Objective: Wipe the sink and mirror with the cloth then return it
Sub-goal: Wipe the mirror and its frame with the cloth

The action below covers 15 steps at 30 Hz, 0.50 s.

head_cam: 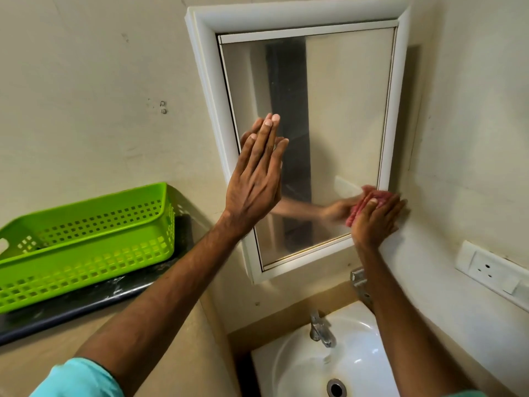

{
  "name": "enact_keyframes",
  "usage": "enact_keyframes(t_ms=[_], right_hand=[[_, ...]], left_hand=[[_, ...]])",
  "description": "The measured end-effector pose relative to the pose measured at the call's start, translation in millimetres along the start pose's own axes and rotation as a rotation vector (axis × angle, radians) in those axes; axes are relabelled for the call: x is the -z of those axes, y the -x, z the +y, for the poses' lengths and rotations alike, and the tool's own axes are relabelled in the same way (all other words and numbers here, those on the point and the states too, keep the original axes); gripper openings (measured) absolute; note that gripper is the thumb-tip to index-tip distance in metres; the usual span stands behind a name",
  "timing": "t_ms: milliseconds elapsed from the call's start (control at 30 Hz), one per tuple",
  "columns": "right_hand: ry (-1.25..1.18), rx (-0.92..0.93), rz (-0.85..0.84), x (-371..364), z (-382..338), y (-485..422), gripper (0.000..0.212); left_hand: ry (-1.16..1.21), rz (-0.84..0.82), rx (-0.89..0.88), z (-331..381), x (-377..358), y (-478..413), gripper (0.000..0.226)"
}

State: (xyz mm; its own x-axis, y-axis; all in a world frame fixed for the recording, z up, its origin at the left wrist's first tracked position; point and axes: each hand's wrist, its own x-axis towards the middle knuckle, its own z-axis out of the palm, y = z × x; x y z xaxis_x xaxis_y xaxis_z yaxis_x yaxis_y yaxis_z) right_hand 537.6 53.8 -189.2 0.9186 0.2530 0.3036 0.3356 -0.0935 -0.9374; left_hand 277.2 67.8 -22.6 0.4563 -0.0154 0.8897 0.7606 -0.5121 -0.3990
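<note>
- Left hand (254, 181) — flat and open, all 5 fingers straight, laid against the left part of the mirror (329, 110).
- Right hand (375, 222) — fingers and thumb curled round the bunched pink cloth (356, 212), pressing it on the glass at the mirror's lower right corner.
- Sink (300, 365) — white, below the mirror, with 1 metal tap (320, 329) at its far rim.
- Green basket (86, 270) — on the dark counter (86, 309), far left.
- Wall socket (486, 267) — right.
</note>
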Motion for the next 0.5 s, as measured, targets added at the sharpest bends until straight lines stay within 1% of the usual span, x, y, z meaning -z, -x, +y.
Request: enact_keyframes(t_ms=[33, 100, 200, 300, 367, 433, 500], right_hand=[[-0.019, -0.053, -0.027, 5.1, 2.2, -10.2, 0.07], [-0.005, -0.06, -0.066, 10.0, 6.7, -12.5, 0.066], [0.113, 0.07, -0.049, 6.8, 19.2, 16.7, 0.07], [0.317, 0.214, -0.032, -0.4, 35.4, 50.0, 0.074], [0.409, 0.274, -0.04, -3.2, 38.1, 77.7, 0.085], [0.444, 0.351, -0.066, -5.6, 39.7, 103.7, 0.093], [0.437, 0.404, -0.115, -3.8, 43.1, 111.6, 0.093]], left_hand=[[-0.004, -0.002, 0.001, 0.3, -0.4, 0.0, 0.055], [-0.019, -0.002, 0.006, 0.4, -1.1, 0.3, 0.053], [-0.025, -0.003, 0.019, 1.1, -1.6, 0.4, 0.053], [-0.032, -0.02, 0.025, 1.9, -2.2, 0.1, 0.053], [-0.027, -0.037, 0.03, 1.3, -2.8, 0.2, 0.053], [-0.017, -0.046, 0.037, 0.5, -2.5, -0.4, 0.052], [-0.013, -0.051, 0.042, 0.2, -1.3, 0.7, 0.051]])
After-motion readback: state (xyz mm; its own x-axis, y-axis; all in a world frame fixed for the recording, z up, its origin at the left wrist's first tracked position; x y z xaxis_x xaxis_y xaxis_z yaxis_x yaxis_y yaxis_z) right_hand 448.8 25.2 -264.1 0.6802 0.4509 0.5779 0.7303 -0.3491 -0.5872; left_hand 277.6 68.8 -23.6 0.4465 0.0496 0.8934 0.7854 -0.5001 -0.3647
